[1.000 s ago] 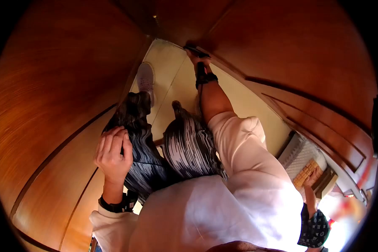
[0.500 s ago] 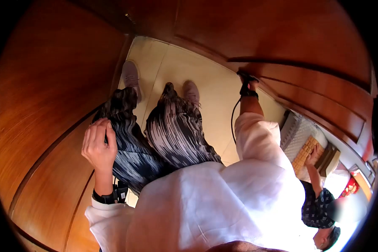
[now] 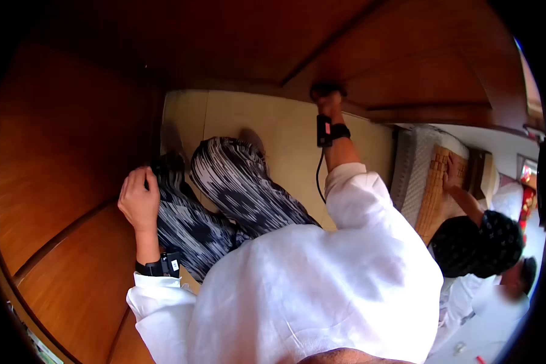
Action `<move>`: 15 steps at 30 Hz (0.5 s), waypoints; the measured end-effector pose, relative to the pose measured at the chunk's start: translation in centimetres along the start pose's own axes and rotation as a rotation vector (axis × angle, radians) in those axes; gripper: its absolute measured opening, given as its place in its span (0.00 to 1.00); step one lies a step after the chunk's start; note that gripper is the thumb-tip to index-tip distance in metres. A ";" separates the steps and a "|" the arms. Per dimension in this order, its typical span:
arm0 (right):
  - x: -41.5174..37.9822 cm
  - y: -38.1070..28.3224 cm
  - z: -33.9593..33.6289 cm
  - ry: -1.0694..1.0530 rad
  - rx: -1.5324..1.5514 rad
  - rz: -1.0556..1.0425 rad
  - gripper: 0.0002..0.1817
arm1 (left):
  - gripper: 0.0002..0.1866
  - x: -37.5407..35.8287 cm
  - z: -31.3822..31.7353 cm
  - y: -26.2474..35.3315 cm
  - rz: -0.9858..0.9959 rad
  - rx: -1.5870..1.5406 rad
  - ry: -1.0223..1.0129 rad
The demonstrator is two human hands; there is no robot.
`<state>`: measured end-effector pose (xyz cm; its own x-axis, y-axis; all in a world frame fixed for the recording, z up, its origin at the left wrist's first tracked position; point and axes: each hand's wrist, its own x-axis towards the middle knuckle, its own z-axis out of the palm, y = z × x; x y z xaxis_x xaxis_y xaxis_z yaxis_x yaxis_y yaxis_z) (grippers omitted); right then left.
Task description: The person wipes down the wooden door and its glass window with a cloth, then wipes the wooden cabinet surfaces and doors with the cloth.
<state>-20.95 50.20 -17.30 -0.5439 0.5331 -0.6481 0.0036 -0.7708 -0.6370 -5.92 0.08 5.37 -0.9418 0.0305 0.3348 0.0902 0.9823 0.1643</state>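
Note:
My left hand [image 3: 138,199] hangs beside my thigh, close to the wooden panel [image 3: 73,267] on the left. Its fingers are curled, with the tips hidden, so what they hold, if anything, does not show. My right hand [image 3: 329,102] reaches forward to the dark brown wooden door [image 3: 400,67]. It is at the door's lower part, against a dark shape; its fingers are too dark to make out. A black wrist device [image 3: 331,131] with a cable sits on my right wrist, and another wrist device [image 3: 164,265] on my left.
Pale floor tiles [image 3: 291,130] lie between the door and my patterned trousers [image 3: 236,176]. At the right, another person in a dark top [image 3: 479,242] rests a hand [image 3: 452,173] on a woven mat [image 3: 434,188] over a pale mattress [image 3: 409,164].
The door has shifted in view and looks darker. My right hand appears further left and higher. The other person has shifted, and my left hand stays curled by my thigh.

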 end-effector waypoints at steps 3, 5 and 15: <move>-1.6 1.2 1.2 -0.180 -0.062 -0.022 0.18 | 0.07 -0.3 0.5 -0.4 0.002 0.014 0.000; -3.9 1.5 3.4 -0.259 -0.088 -0.039 0.17 | 0.08 -0.3 0.5 -0.4 -0.007 0.010 -0.002; -28.3 -7.5 13.5 -0.263 0.199 -0.250 0.23 | 0.09 -1.6 3.2 -2.8 0.032 0.053 0.012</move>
<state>-16.91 36.20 11.43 -0.7035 0.6249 -0.3386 -0.3043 -0.6954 -0.6510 -5.75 -2.15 1.38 -0.9345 0.0604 0.3507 0.1029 0.9893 0.1039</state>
